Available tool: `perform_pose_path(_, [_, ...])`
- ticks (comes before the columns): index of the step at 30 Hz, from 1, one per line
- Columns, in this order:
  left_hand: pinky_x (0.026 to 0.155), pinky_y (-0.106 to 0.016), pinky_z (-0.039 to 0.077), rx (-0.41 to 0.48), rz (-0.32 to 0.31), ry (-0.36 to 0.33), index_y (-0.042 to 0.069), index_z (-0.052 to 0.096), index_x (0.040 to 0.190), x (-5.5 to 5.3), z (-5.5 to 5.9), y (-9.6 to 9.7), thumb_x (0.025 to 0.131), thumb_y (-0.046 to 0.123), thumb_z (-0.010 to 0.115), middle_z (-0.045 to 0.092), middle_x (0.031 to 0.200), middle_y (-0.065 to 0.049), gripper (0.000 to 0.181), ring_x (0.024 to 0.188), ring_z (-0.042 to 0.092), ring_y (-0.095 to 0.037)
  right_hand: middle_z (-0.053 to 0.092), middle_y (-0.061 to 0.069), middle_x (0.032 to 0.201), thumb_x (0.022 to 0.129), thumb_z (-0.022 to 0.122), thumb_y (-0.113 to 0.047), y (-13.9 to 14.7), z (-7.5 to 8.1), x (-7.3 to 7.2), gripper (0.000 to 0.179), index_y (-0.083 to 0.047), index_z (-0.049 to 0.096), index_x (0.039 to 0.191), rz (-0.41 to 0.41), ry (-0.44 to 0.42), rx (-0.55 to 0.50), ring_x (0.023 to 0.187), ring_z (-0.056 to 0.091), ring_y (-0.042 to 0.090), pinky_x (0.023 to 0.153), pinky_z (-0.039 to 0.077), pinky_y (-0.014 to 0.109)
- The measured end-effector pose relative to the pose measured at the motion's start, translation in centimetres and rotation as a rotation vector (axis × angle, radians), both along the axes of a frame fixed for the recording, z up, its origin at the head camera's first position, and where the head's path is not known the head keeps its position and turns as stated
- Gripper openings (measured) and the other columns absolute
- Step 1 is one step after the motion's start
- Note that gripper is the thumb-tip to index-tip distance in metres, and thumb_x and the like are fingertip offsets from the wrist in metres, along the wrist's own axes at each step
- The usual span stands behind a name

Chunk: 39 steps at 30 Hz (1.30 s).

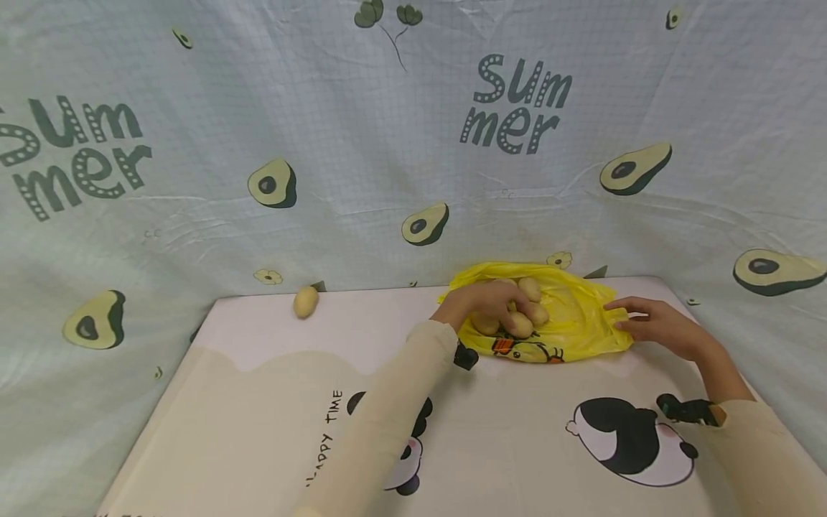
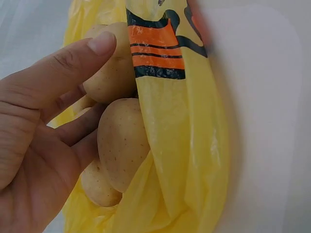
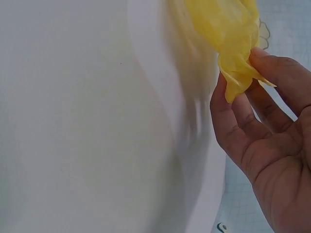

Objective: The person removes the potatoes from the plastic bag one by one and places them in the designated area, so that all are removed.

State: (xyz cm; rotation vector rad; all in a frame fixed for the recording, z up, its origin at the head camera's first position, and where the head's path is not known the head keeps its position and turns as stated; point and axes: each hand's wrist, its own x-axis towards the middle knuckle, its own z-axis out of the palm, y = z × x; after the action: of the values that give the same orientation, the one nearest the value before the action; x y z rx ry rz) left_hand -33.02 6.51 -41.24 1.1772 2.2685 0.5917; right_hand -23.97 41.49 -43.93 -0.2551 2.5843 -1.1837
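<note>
A yellow plastic bag [image 1: 581, 327] lies at the back right of the table, with several potatoes showing in its opening. My left hand [image 1: 492, 300] reaches into that opening. In the left wrist view, its thumb and fingers curl round a potato [image 2: 109, 73], whose far side is hidden. Against the fingers sits another potato [image 2: 124, 141], partly covered by the bag's edge. At the bag's right end, my right hand [image 1: 662, 327] pinches a gathered corner of the plastic, seen close in the right wrist view.
One potato [image 1: 306, 301] lies apart at the table's back left. The table [image 1: 245, 402] has a pale cover printed with pandas. Behind its back edge hangs a cloth [image 1: 349, 158] with avocado prints.
</note>
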Motion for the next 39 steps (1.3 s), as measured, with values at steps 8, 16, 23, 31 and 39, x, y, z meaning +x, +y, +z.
perform_pose_path(8, [0.095, -0.019, 0.041, 0.009, 0.037, -0.001, 0.023, 0.068, 0.117, 0.4, -0.7, 0.7, 0.089, 0.019, 0.080, 0.059, 0.117, 0.009, 0.031, 0.108, 0.050, -0.009, 0.034, 0.031, 0.151, 0.101, 0.064, -0.026, 0.0, 0.0, 0.3, 0.052, 0.001, 0.051, 0.144, -0.009, -0.002, 0.020, 0.125, 0.050, 0.049, 0.084, 0.057, 0.028])
perform_pose_path(16, [0.079, -0.020, 0.041, 0.025, -0.013, 0.044, 0.017, 0.058, 0.104, 1.0, -0.8, 1.0, 0.090, 0.018, 0.080, 0.058, 0.098, 0.004, 0.026, 0.094, 0.049, -0.012, 0.034, 0.032, 0.151, 0.102, 0.064, -0.025, 0.1, 0.0, 0.4, 0.051, 0.002, 0.051, 0.143, -0.011, 0.002, 0.000, 0.124, 0.050, 0.048, 0.083, 0.057, 0.027])
perform_pose_path(23, [0.078, -0.022, 0.042, 0.032, -0.047, 0.021, 0.017, 0.058, 0.105, 1.4, -0.1, 1.0, 0.091, 0.018, 0.079, 0.058, 0.101, 0.002, 0.025, 0.095, 0.049, -0.014, 0.037, 0.031, 0.149, 0.102, 0.064, -0.025, 0.1, 0.0, 0.4, 0.050, 0.002, 0.052, 0.143, -0.007, 0.008, 0.004, 0.119, 0.054, 0.043, 0.082, 0.057, 0.026])
perform_pose_path(31, [0.085, -0.018, 0.042, 0.034, -0.070, 0.024, 0.015, 0.063, 0.117, 2.0, 0.4, 1.0, 0.092, 0.021, 0.077, 0.059, 0.111, 0.003, 0.030, 0.101, 0.050, -0.011, 0.038, 0.030, 0.149, 0.101, 0.064, -0.024, 0.2, 0.0, 0.2, 0.049, 0.001, 0.053, 0.142, -0.003, 0.017, 0.004, 0.113, 0.057, 0.035, 0.081, 0.057, 0.026])
perform_pose_path(39, [0.093, -0.020, 0.042, 0.057, -0.079, 0.062, 0.018, 0.065, 0.133, 2.1, 0.8, 0.3, 0.092, 0.024, 0.078, 0.059, 0.133, 0.003, 0.044, 0.115, 0.049, -0.013, 0.038, 0.031, 0.150, 0.101, 0.064, -0.024, -0.1, 0.0, 0.3, 0.049, 0.001, 0.053, 0.142, -0.003, 0.017, 0.009, 0.117, 0.056, 0.039, 0.082, 0.056, 0.025])
